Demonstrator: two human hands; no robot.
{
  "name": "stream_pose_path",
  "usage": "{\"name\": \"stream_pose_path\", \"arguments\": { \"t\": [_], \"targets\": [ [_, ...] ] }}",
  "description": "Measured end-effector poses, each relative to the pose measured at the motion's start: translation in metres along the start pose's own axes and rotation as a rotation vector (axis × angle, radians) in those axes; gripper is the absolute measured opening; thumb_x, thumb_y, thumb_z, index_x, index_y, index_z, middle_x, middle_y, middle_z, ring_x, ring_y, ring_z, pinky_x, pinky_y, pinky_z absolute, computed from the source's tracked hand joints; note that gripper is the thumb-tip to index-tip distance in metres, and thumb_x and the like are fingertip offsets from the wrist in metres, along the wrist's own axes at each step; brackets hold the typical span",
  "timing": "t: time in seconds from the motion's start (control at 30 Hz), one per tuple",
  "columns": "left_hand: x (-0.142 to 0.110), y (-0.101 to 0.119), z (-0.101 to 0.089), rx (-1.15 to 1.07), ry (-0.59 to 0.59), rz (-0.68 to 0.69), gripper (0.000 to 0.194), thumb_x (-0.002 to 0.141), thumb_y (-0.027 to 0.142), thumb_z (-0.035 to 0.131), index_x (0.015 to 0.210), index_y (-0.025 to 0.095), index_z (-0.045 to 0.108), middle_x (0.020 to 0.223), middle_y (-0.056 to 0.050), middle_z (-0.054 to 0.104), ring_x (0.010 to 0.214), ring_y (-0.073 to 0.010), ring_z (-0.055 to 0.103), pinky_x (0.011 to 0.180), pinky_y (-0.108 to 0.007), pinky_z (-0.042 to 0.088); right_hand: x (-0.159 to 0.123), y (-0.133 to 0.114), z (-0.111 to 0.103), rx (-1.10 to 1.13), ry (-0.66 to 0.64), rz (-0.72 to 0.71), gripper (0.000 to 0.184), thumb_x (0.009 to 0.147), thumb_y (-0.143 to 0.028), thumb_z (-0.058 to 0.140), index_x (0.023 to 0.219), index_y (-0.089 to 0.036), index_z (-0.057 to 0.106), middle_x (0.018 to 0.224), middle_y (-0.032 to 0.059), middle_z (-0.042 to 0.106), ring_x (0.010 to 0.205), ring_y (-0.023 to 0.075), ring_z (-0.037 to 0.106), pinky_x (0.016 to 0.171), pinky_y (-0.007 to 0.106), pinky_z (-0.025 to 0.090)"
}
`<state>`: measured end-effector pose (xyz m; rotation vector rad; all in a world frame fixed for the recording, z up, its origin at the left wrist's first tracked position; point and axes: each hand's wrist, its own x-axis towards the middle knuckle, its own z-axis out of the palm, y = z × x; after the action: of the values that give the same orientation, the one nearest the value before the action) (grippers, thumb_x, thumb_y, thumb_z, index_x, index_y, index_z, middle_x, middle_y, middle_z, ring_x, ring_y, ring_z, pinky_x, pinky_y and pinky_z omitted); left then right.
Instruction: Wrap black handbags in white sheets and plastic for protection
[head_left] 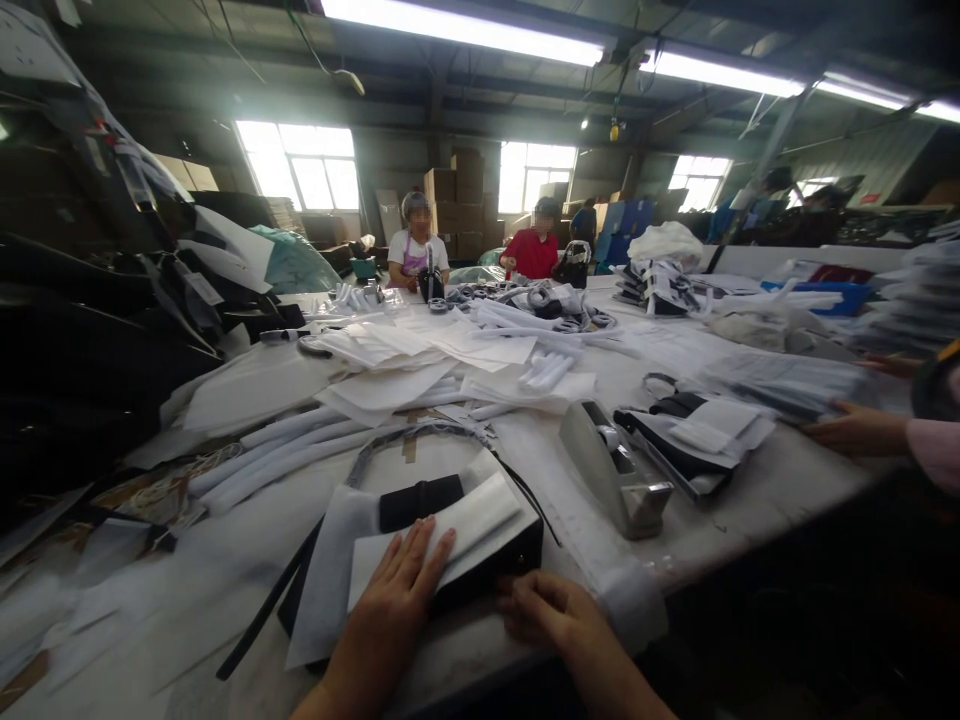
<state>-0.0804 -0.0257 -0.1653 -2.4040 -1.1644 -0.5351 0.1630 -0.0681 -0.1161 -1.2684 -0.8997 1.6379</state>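
A black handbag (480, 585) lies on the table before me, partly covered by sheets of white wrapping paper (330, 590). Its handle (427, 432), wound in clear wrap, arches away from me. My left hand (397, 575) rests flat with fingers stretched over a folded white sheet (472, 520) on the bag. By the bag's lower right corner, my right hand (551, 612) has its fingers curled together; whatever is between them, if anything, is hidden. A dark strap (270, 600) sticks out at the bag's left side.
To the right stand a grey tape dispenser (611, 470) and a second black bag with white paper (697, 435). Another person's hand (859, 430) touches stacked wrapped pieces (787, 380). Loose paper sheets (420, 350) and white tubes (277, 455) spread beyond. Two people sit across the table.
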Motion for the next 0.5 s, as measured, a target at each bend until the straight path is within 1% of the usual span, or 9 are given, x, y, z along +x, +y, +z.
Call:
{"name": "stream_pose_path", "arguments": {
  "t": [0.07, 0.17, 0.23, 0.27, 0.33, 0.37, 0.43, 0.5],
  "targets": [
    [-0.001, 0.000, 0.000, 0.002, -0.013, -0.005, 0.059, 0.095, 0.003, 0.034, 0.152, 0.019, 0.034, 0.152, -0.014, 0.044, 0.137, -0.0267, 0.047, 0.107, -0.044, 0.049, -0.003, 0.005, -0.001, 0.045, -0.022, 0.064, 0.042, 0.071, -0.054, 0.080, 0.076, -0.015, 0.067, 0.112, 0.0132, 0.070, 0.110, 0.0306, 0.065, 0.095, 0.040, 0.051],
    [-0.002, -0.001, 0.002, 0.003, -0.020, -0.012, 0.059, 0.096, 0.005, 0.035, 0.153, 0.020, 0.033, 0.153, -0.014, 0.043, 0.137, -0.0264, 0.047, 0.107, -0.044, 0.049, -0.005, 0.012, -0.001, 0.083, -0.059, 0.104, 0.041, 0.072, -0.052, 0.080, 0.082, -0.015, 0.066, 0.112, 0.0129, 0.070, 0.108, 0.0293, 0.067, 0.093, 0.039, 0.053],
    [-0.001, -0.002, 0.003, 0.017, -0.015, -0.005, 0.060, 0.096, 0.003, 0.032, 0.153, 0.020, 0.033, 0.153, -0.013, 0.044, 0.136, -0.0258, 0.048, 0.106, -0.043, 0.050, -0.004, 0.012, -0.003, 0.019, -0.084, 0.090, 0.042, 0.073, -0.053, 0.079, 0.085, -0.015, 0.066, 0.103, 0.0099, 0.072, 0.099, 0.0269, 0.070, 0.083, 0.034, 0.057],
    [-0.001, -0.002, 0.003, 0.030, -0.010, 0.009, 0.060, 0.096, 0.003, 0.031, 0.153, 0.020, 0.033, 0.152, -0.013, 0.045, 0.136, -0.0254, 0.048, 0.105, -0.042, 0.051, -0.002, 0.009, -0.004, -0.065, -0.104, 0.062, 0.041, 0.076, -0.055, 0.077, 0.085, -0.015, 0.066, 0.094, 0.0080, 0.073, 0.090, 0.0246, 0.072, 0.075, 0.031, 0.057],
    [-0.001, -0.002, 0.003, 0.067, 0.004, 0.028, 0.059, 0.097, 0.003, 0.029, 0.153, 0.020, 0.033, 0.152, -0.013, 0.045, 0.135, -0.0245, 0.049, 0.104, -0.041, 0.051, 0.003, -0.006, -0.008, -0.293, -0.119, -0.055, 0.041, 0.083, -0.057, 0.067, 0.083, -0.016, 0.067, 0.077, 0.0038, 0.071, 0.067, 0.0184, 0.071, 0.058, 0.025, 0.053],
    [-0.001, -0.002, 0.003, 0.084, 0.013, 0.030, 0.059, 0.097, 0.003, 0.028, 0.153, 0.020, 0.033, 0.151, -0.013, 0.046, 0.135, -0.0241, 0.049, 0.105, -0.040, 0.051, 0.007, -0.019, -0.011, -0.416, -0.095, -0.143, 0.042, 0.088, -0.058, 0.061, 0.083, -0.016, 0.067, 0.071, 0.0021, 0.070, 0.058, 0.0156, 0.068, 0.053, 0.023, 0.051],
    [-0.001, -0.001, 0.004, 0.109, 0.032, 0.022, 0.059, 0.097, 0.002, 0.028, 0.154, 0.021, 0.031, 0.151, -0.012, 0.047, 0.137, -0.0230, 0.047, 0.106, -0.039, 0.050, 0.023, -0.052, -0.018, -0.689, 0.034, -0.345, 0.046, 0.097, -0.057, 0.046, 0.085, -0.018, 0.066, 0.068, -0.0002, 0.070, 0.051, 0.0124, 0.065, 0.051, 0.022, 0.049],
    [-0.003, 0.000, 0.007, 0.119, 0.061, 0.014, 0.062, 0.097, 0.000, 0.028, 0.155, 0.021, 0.027, 0.150, -0.011, 0.049, 0.138, -0.0218, 0.046, 0.108, -0.038, 0.048, 0.050, -0.090, -0.027, -1.036, 0.201, -0.508, 0.047, 0.103, -0.051, 0.035, 0.089, -0.020, 0.067, 0.069, -0.0014, 0.070, 0.054, 0.0117, 0.066, 0.056, 0.021, 0.051]
  ]
}}
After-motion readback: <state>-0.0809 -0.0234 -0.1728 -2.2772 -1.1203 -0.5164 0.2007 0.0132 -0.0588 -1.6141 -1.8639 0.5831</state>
